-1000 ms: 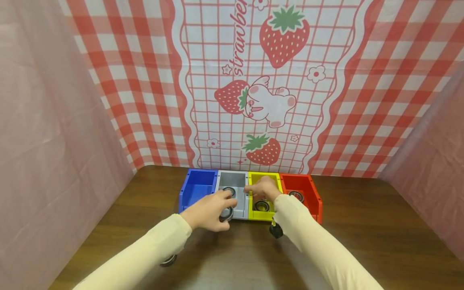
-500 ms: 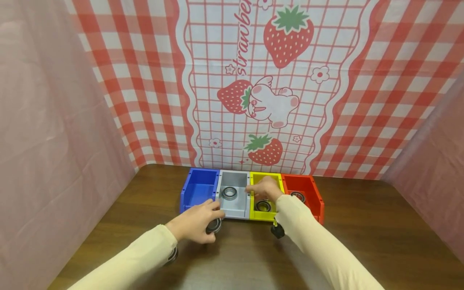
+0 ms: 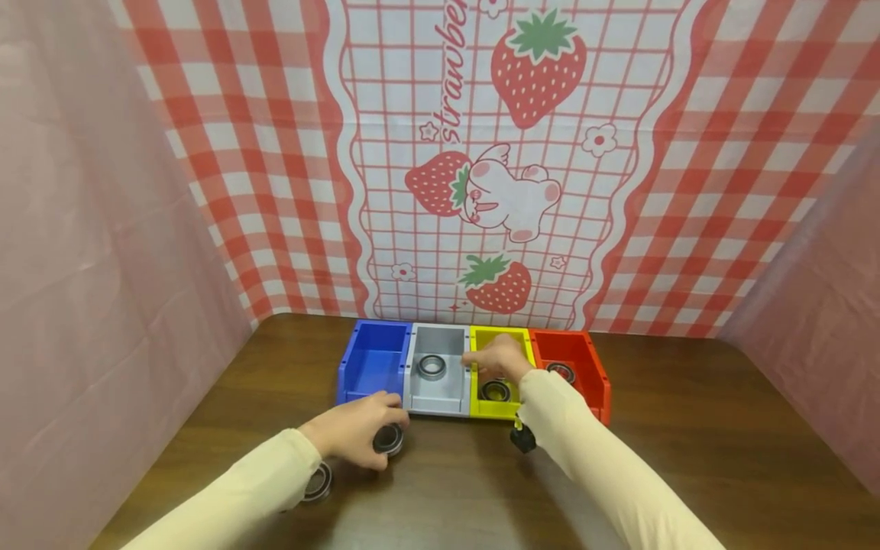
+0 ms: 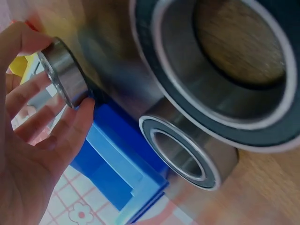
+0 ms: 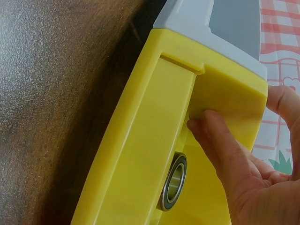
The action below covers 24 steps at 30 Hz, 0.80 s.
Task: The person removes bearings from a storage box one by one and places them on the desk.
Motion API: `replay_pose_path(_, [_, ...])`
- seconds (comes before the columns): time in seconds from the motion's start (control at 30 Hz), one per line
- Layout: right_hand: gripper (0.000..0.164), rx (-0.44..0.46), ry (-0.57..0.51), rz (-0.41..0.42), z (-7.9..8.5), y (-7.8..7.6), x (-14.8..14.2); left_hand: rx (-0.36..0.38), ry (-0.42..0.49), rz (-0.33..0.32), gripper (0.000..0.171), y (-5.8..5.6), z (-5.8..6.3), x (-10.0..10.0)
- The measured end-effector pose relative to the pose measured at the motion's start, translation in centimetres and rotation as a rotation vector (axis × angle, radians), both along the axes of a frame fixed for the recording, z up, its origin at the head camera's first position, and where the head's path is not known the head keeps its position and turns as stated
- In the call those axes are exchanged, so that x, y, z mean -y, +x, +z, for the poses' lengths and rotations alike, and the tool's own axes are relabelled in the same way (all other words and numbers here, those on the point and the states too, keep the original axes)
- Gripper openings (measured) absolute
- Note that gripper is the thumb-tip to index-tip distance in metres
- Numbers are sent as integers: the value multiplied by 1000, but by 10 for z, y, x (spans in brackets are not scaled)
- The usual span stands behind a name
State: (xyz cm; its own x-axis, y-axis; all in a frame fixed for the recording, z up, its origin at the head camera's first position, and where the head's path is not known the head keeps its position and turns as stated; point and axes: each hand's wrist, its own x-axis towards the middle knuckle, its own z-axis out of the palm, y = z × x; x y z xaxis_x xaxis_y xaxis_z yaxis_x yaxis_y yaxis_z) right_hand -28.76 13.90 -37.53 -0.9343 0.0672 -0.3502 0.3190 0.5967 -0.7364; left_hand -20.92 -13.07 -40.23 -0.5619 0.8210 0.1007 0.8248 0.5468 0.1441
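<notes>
My left hand (image 3: 357, 429) pinches a metal ball bearing (image 3: 388, 439) between thumb and fingers, in front of the blue bin (image 3: 374, 367). In the left wrist view the held bearing (image 4: 64, 72) shows its shiny outer side. My right hand (image 3: 500, 357) is at the yellow bin (image 3: 484, 411). In the right wrist view its fingers (image 5: 220, 140) press the inside of the yellow bin's wall, with the thumb over the far side of the rim. Below them a bearing (image 5: 173, 182) lies in the yellow bin. Another bearing (image 3: 431, 367) lies flat in the grey bin (image 3: 440, 403).
A red bin (image 3: 584, 367) ends the row, holding a bearing (image 3: 561, 373). On the wooden table (image 3: 440, 496), a bearing (image 3: 318, 483) sits beside the left sleeve. The left wrist view shows a large bearing (image 4: 164, 56) close up and a smaller one (image 4: 187, 154) behind it.
My left hand has moved left and toward me with its bearing, from over the grey bin to in front of the blue bin. The right hand stays at the yellow bin.
</notes>
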Motion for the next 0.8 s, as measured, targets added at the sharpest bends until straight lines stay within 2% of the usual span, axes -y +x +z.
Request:
replay_pose_path(0.13, [32, 5, 15, 3, 0, 0, 0, 31, 19, -10, 44, -3, -2, 7])
replay_pose_path(0.43, [42, 20, 2, -3, 1, -1, -1, 114, 47, -3, 40, -6, -4, 19])
replay_pose_path(0.8, [41, 23, -38, -9, 0, 0, 1, 123, 49, 22, 38, -3, -10, 23])
